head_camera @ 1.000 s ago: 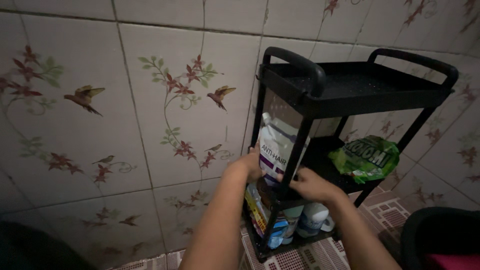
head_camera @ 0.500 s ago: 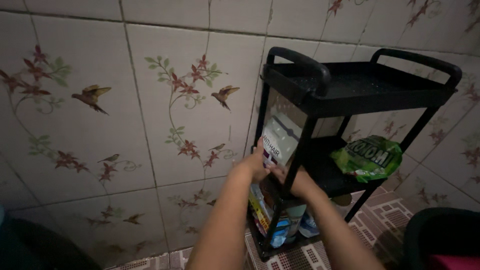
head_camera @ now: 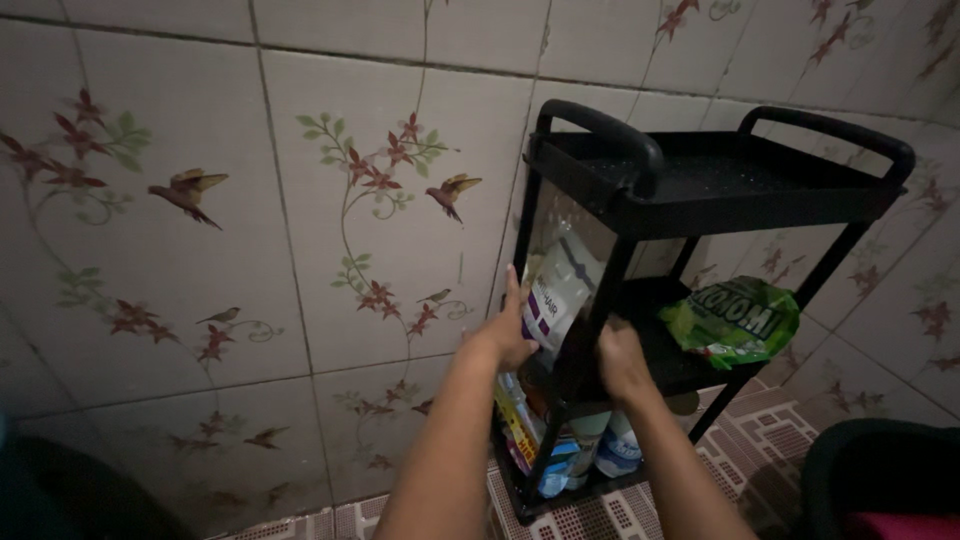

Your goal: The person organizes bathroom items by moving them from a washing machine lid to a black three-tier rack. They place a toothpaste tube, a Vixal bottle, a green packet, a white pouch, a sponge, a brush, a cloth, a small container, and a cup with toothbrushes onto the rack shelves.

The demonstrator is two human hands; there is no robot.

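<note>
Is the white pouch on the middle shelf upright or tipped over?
Upright, leaning slightly: the white pouch stands between left hand and right hand.

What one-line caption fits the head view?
Both hands, left hand and right hand, steady a white refill pouch on the black rack's middle shelf.

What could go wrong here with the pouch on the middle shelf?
The white pouch stands tilted against the rack post, steadied by the left hand; it may flop out through the open side. The right hand reaches round the post, so it could snag there. In this dim light, the bottles below could get knocked.
</note>
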